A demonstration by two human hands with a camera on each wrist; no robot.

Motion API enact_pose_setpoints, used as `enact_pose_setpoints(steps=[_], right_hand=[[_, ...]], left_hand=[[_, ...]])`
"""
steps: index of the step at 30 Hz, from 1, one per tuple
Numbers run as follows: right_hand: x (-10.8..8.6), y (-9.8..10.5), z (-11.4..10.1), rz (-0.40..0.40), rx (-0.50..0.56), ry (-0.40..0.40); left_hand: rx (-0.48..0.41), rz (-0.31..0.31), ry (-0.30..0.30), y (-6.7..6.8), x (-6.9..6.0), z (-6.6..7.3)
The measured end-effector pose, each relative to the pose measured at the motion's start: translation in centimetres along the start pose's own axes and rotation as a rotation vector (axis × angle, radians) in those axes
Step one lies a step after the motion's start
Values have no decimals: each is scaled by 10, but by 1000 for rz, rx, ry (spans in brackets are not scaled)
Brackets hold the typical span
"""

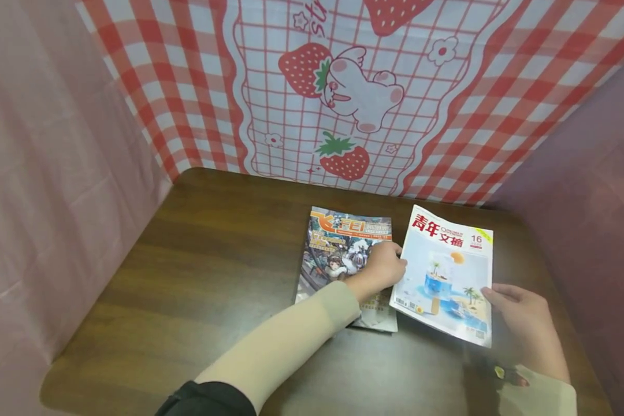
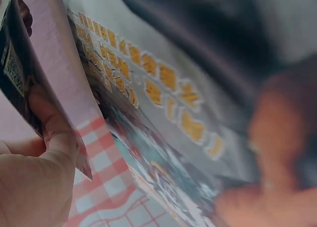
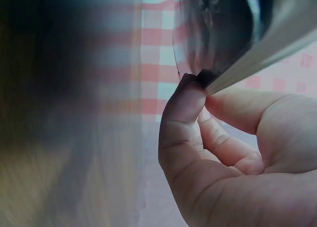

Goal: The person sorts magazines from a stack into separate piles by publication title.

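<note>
A white magazine with a blue beach picture (image 1: 447,277) is held by its two side edges at the right of the head view. My left hand (image 1: 382,267) grips its left edge, above the dark illustrated magazine with orange lettering (image 1: 322,254) that lies on the table. At the opposite edge, my right hand (image 1: 525,315) pinches between thumb and fingers. The right wrist view shows thumb and finger pinching the edge of a glossy magazine (image 3: 228,34). Yellow lettering on a cover (image 2: 173,88) fills much of the left wrist view, with blurred fingers at its right.
The brown wooden table (image 1: 187,289) extends to the left and in front. A red-and-white checked cloth with strawberries (image 1: 343,104) hangs behind it. Pale pink cloth (image 1: 57,173) hangs on the left, and more cloth (image 1: 577,173) on the right.
</note>
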State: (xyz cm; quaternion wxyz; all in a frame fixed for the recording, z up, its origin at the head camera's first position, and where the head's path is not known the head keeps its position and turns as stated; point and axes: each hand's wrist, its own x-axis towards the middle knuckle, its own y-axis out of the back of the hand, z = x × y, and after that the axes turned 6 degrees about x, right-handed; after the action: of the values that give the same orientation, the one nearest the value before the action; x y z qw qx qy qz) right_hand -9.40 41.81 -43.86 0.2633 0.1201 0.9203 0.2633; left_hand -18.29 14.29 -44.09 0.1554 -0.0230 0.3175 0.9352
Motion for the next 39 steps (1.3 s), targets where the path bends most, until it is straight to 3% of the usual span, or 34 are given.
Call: enact_pose_setpoints(steps=[12, 22, 30, 39], right_hand=[[0, 15, 21, 57, 30, -29], [1, 35, 32, 68, 51, -45], [10, 40, 38, 47, 69, -126], [20, 49, 48, 19, 117, -139]], left_hand=[[123, -2, -40, -22, 8, 21], [213, 17, 10, -42, 13, 42], [260, 5, 14, -51, 20, 44], [336, -7, -12, -65, 25, 47]])
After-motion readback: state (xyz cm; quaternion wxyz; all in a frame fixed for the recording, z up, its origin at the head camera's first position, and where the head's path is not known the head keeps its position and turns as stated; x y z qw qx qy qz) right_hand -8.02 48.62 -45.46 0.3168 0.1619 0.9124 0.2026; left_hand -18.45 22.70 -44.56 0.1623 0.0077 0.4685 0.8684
